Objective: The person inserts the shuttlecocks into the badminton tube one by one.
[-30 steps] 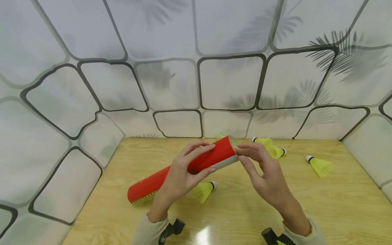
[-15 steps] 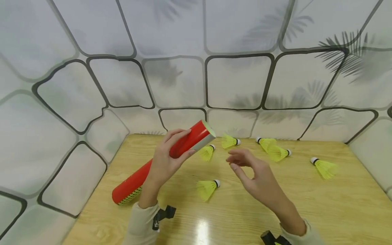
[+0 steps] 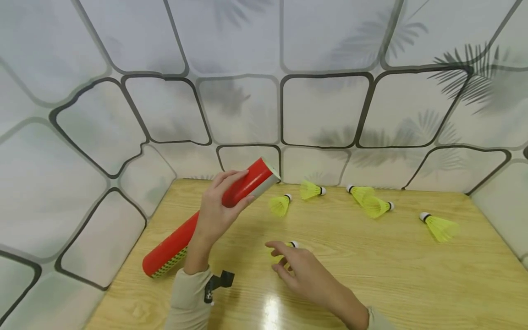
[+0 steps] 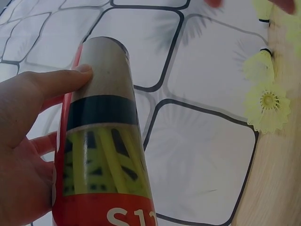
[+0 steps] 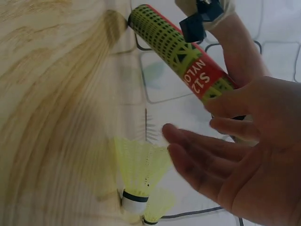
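My left hand [image 3: 216, 208] grips a red shuttlecock tube [image 3: 173, 243] near its upper end, thumb on one side and fingers on the other. The tube tilts, its patterned green lower end at the left and its pale rim raised to the right. In the left wrist view, yellow-green shows through a clear band of the tube [image 4: 101, 160]. My right hand [image 3: 305, 272] hovers over a yellow shuttlecock [image 3: 294, 244] and partly hides it. Its fingers are loosely bent and apart from the thumb. The right wrist view shows a gap between this hand [image 5: 254, 155] and the shuttlecock [image 5: 141, 176].
Two shuttlecocks lie towards the back, one [image 3: 280, 205] beside the tube's raised end and one [image 3: 311, 190] farther back. Right of them two more overlap [image 3: 373, 206], and another [image 3: 441, 228] lies alone. A patterned curtain [image 3: 321, 110] encloses the wooden table [image 3: 412, 275] behind and at the sides.
The right hand has left the tube's rim and moved down and left to the near shuttlecock. The left hand has shifted the tube left and slightly up.
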`<move>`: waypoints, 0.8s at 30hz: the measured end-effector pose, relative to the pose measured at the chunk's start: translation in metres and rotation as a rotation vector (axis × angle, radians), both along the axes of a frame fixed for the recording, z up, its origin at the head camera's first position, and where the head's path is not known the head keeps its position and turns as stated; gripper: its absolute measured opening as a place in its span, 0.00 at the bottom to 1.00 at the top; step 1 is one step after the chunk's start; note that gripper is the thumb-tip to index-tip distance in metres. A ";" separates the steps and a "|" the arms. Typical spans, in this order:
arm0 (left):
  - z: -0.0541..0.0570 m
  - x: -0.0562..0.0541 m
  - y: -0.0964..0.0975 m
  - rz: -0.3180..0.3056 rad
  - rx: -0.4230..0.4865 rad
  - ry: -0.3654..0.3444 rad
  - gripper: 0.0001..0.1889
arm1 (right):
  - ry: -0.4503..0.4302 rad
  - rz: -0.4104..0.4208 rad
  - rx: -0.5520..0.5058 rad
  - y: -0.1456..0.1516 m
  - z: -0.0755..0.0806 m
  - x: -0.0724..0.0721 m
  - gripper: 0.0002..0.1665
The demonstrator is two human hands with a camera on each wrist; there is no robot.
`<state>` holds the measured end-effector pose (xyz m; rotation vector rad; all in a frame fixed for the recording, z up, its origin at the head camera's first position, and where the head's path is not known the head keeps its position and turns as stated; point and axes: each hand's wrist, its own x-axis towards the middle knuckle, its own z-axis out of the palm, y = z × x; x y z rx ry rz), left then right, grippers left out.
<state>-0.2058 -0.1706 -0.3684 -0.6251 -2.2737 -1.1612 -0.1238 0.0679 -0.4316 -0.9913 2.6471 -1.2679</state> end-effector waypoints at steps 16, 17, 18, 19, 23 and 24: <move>0.008 0.002 -0.001 0.000 0.038 0.005 0.28 | -0.103 -0.312 0.096 0.065 -0.024 -0.019 0.27; 0.007 0.002 -0.001 0.001 0.038 0.008 0.28 | -0.122 -0.336 0.072 0.066 -0.026 -0.022 0.26; 0.007 0.003 -0.001 0.002 0.037 0.012 0.28 | -0.136 -0.362 0.048 0.066 -0.028 -0.024 0.24; 0.007 0.003 -0.001 0.002 0.037 0.015 0.28 | -0.139 -0.388 0.028 0.066 -0.029 -0.027 0.23; 0.006 0.004 -0.002 -0.004 0.039 0.020 0.28 | -0.051 -0.488 -0.022 0.068 -0.031 -0.032 0.13; 0.005 0.004 -0.002 -0.005 0.040 0.020 0.28 | -0.014 -0.507 -0.025 0.070 -0.031 -0.033 0.11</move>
